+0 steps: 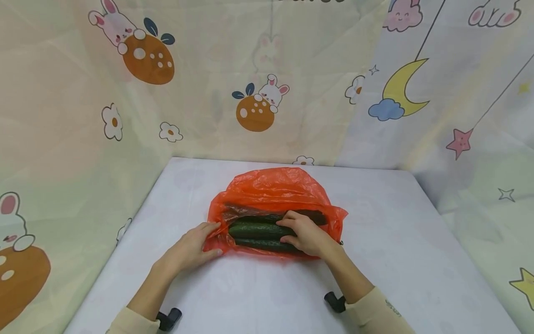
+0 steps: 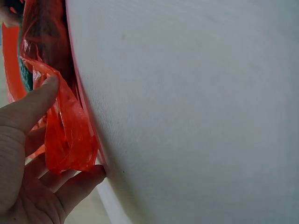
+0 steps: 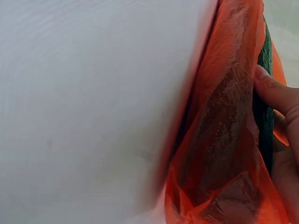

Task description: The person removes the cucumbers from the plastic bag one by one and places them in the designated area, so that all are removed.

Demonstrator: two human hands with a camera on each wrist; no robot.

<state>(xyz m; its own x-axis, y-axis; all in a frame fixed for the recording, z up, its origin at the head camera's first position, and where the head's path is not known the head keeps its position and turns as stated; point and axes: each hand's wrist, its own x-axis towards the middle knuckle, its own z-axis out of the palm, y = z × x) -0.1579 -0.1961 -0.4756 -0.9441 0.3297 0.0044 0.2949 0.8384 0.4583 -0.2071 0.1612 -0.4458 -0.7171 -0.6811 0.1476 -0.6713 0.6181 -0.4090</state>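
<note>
A thin red plastic bag (image 1: 277,188) lies in the head view with its mouth spread open. Inside it, several dark green cucumbers (image 1: 260,230) lie side by side, partly covered by the film. My left hand (image 1: 193,245) holds the bag's left end; in the left wrist view the crumpled film (image 2: 70,135) sits between thumb and fingers. Reaching into the bag from the right, my right hand (image 1: 310,235) grips a cucumber, thumb on its near side and fingers on its far side. That thumb presses dark green skin (image 3: 266,126) in the right wrist view.
A white-covered table (image 1: 384,222) carries the bag. Cloth printed with rabbits and flowers (image 1: 200,60) hangs behind and at both sides. Black fittings (image 1: 168,319) show at both wrists, beside the light sleeves (image 1: 135,322).
</note>
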